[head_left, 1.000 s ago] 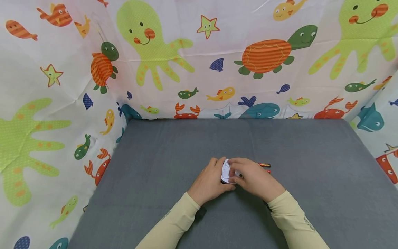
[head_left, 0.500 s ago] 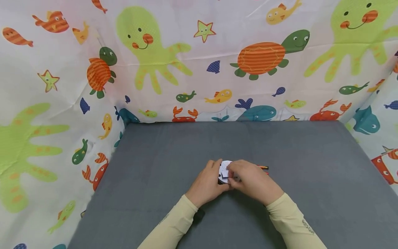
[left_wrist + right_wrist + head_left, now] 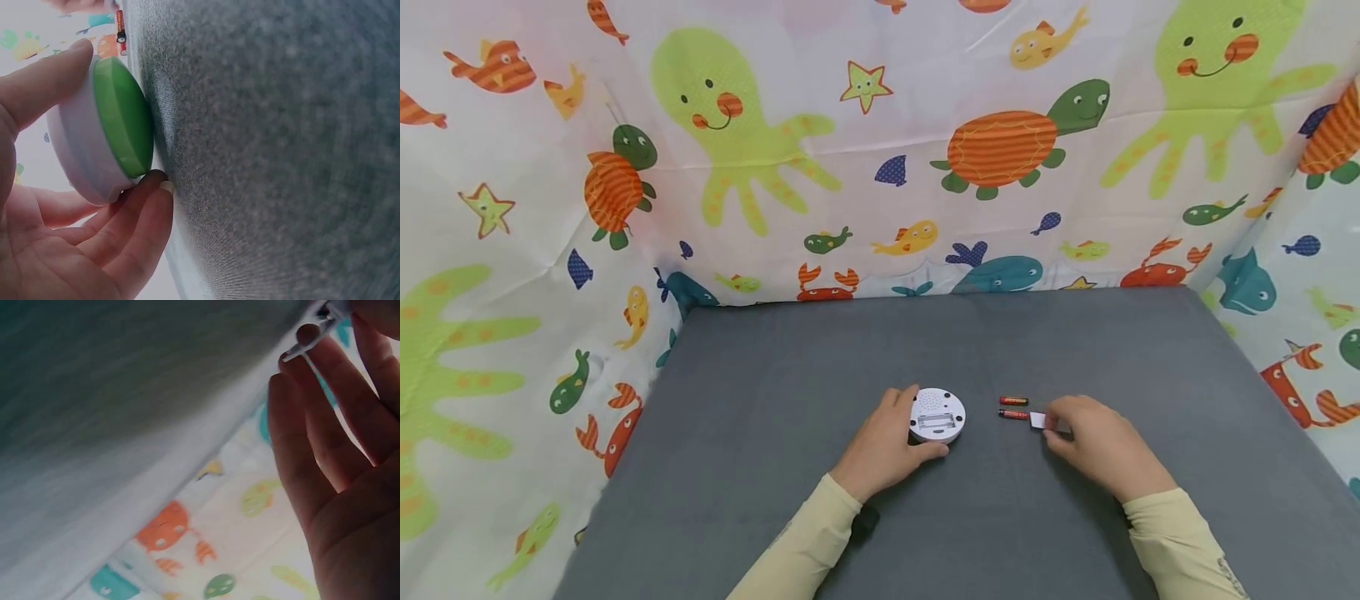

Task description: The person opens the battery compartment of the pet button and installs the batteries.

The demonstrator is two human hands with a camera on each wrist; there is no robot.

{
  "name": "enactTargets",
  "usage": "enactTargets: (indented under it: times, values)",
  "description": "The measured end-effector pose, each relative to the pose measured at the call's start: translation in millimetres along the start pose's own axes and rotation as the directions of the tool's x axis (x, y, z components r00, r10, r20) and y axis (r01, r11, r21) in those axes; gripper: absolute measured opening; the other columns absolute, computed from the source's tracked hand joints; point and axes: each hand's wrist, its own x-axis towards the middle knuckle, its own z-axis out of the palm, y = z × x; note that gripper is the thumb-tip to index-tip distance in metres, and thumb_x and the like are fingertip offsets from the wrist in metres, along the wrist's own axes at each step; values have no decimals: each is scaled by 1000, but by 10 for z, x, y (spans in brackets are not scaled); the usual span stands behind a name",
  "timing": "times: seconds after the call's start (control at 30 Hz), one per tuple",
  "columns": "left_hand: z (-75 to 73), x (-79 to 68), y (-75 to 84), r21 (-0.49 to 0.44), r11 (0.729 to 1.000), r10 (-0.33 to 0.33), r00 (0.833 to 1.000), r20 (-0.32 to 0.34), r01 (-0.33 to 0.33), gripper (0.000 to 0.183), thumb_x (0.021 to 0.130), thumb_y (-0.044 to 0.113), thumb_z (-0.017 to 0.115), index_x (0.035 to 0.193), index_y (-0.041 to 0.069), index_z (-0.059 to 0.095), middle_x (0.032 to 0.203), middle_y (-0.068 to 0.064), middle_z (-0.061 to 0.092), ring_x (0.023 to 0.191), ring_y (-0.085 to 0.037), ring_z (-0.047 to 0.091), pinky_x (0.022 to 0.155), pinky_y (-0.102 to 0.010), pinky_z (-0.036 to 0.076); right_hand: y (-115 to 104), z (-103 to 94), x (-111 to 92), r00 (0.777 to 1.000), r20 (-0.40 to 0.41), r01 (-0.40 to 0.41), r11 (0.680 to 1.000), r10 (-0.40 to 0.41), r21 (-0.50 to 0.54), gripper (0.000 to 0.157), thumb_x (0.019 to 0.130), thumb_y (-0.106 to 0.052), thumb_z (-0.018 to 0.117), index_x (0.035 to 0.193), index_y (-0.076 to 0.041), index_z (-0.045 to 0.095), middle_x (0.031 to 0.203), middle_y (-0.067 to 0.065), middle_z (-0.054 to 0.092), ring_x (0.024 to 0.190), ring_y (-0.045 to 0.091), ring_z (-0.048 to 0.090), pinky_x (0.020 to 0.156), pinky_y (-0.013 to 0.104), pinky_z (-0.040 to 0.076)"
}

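Note:
My left hand (image 3: 883, 446) grips a round white push-button device (image 3: 937, 407) by its rim, with the underside facing up. Speaker holes and an uncovered battery compartment (image 3: 936, 422) show on that face. From the left wrist view, its green dome (image 3: 122, 119) points down against the grey cloth, thumb and fingers on either side of the white body. Away to the right, my right hand (image 3: 1097, 442) pinches a small white battery cover (image 3: 1037, 420) low over the cloth. Two red batteries, an upper battery (image 3: 1013, 401) and a lower battery (image 3: 1012, 414), lie between the hands.
Grey cloth (image 3: 820, 358) covers the table. Behind it and along both sides hangs a white curtain (image 3: 850, 192) printed with sea animals. A dark object (image 3: 865, 522) shows beneath the left wrist.
My right hand has lifted the battery cover off the device and carried it right, beside the batteries. The compartment is now exposed. My left hand keeps holding the device.

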Motion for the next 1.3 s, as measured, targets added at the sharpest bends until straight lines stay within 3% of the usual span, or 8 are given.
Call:
enactTargets:
  times: [0.3, 0.6, 0.87, 1.07, 1.3]
  values:
    - [-74, -37, -56, -4, 1000, -29, 1000, 0, 29, 98, 91, 51, 86, 166, 8, 41, 154, -12, 54, 129, -23, 63, 112, -43, 54, 56, -8, 88, 997, 44, -55, 998, 56, -19, 21, 87, -13, 85, 82, -22, 67, 90, -2, 68, 84, 19, 59, 73, 43, 53]
    - [-67, -25, -47, 15, 1000, -17, 1000, -2, 17, 98, 90, 52, 86, 166, 9, 40, 154, -11, 55, 128, -22, 64, 110, -43, 55, -120, -35, 509, 999, 12, -44, 999, 43, 20, 9, 92, -9, 84, 95, -14, 78, 96, 5, 75, 92, 28, 69, 83, 54, 59]
    - [-30, -19, 19, 31, 1000, -1, 1000, 24, 1, 98, 91, 54, 85, 167, 11, 39, 154, -11, 54, 127, -22, 64, 109, -43, 56, -150, 75, 606, 993, 83, -93, 995, 89, 46, 13, 90, -5, 83, 86, -17, 78, 85, 0, 68, 79, 20, 60, 71, 43, 54]
    - [-26, -15, 17, 22, 1000, 2, 1000, 17, -3, 98, 91, 52, 86, 166, 10, 40, 154, -11, 54, 128, -22, 63, 110, -43, 56, -209, 97, 622, 997, 43, -65, 997, 64, 27, 11, 92, -5, 81, 88, -15, 79, 86, 0, 68, 78, 20, 61, 71, 44, 55]
    - [-55, -30, 8, 28, 1000, 10, 1000, 17, -11, 99, 91, 52, 86, 166, 8, 40, 152, -12, 55, 123, -23, 65, 106, -42, 57, -471, 68, 634, 1000, -5, 19, 998, -19, 65, 9, 92, -10, 84, 92, -17, 80, 90, -1, 72, 81, 17, 63, 74, 43, 58]
